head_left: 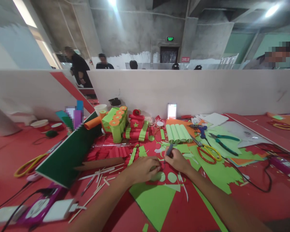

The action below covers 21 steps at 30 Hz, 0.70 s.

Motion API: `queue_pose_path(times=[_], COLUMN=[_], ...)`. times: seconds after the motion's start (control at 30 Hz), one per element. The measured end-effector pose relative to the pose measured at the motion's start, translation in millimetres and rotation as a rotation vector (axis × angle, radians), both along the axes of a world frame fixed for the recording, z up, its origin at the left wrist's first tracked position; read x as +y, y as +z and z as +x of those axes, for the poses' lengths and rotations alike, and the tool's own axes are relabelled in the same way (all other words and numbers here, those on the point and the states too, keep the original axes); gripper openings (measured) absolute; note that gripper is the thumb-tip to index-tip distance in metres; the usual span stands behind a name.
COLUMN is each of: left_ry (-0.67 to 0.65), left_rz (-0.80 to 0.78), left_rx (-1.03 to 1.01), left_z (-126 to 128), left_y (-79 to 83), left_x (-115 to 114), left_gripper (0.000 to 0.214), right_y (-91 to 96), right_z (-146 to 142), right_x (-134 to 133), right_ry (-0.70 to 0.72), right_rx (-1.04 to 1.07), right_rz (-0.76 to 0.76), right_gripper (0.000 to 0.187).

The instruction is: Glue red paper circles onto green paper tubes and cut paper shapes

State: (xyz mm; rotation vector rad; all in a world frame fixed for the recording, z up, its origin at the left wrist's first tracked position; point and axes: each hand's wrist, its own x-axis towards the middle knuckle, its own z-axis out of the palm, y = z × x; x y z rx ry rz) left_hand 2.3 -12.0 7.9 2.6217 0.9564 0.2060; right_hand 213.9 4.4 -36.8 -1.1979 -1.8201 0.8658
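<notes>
My left hand [141,168] lies knuckles up on the red table, fingers curled over a small light-green paper piece [157,168] that it presses down. My right hand [176,160] is closed round a dark pen [169,150], whose tip meets the paper right beside the left fingers. Light-green paper circles [172,177] and a large green paper triangle [154,201] lie just in front of both hands.
Behind the hands stand green paper rolls [178,133], a red and green paper model [125,124], yellow-handled scissors [209,152] and green pliers [223,143]. A green board [67,158], sticks, another pair of scissors [26,165] and cables lie left. A white partition [195,91] runs behind; people stand beyond it.
</notes>
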Motion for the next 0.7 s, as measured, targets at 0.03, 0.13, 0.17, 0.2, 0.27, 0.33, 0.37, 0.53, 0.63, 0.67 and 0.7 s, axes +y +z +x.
queue_pose_path(times=[0.03, 0.13, 0.17, 0.2, 0.27, 0.33, 0.37, 0.53, 0.63, 0.67, 0.7], left_ry=[-0.003, -0.003, 0.0, 0.007, 0.025, 0.056, 0.073, 0.095, 0.104, 0.11, 0.117], left_rz=[-0.007, -0.054, -0.077, -0.099, -0.136, -0.159, -0.166, -0.173, -0.193, -0.203, -0.214], left_rx=[-0.009, -0.064, -0.086, -0.107, -0.141, -0.18, -0.204, -0.19, -0.194, -0.208, -0.224], left_z=[0, 0, 0, 0, 0, 1, 1, 4, 5, 6, 6], left_y=[-1.2, -6.2, -8.4, -10.9, -16.4, -21.5, -23.6, -27.0, -27.8, -28.4, -29.2], left_x=[1, 6, 8, 10, 14, 16, 16, 18, 19, 19, 20], left_gripper=[0.025, 0.023, 0.023, 0.022, 0.018, 0.016, 0.016, 0.017, 0.016, 0.016, 0.015], right_y=[-0.2, -4.0, -5.6, -6.8, -6.2, -0.7, 3.5, 22.7, 25.1, 24.8, 24.2], right_z=[0, 1, 1, 2, 4, 8, 12, 30, 37, 37, 38], right_x=[0, 0, 1, 1, 0, -2, -4, -14, -17, -18, -17], right_ry=[0.003, -0.029, -0.046, -0.06, -0.061, -0.028, -0.003, 0.174, 0.218, 0.227, 0.231], right_rx=[0.012, 0.123, 0.174, 0.217, 0.25, 0.178, 0.105, -0.318, -0.405, -0.415, -0.423], right_rz=[-0.002, -0.04, -0.074, -0.109, -0.143, -0.07, -0.002, 0.182, 0.179, 0.174, 0.169], right_gripper=[0.008, 0.01, 0.01, 0.011, 0.018, 0.022, 0.021, 0.01, 0.023, 0.025, 0.026])
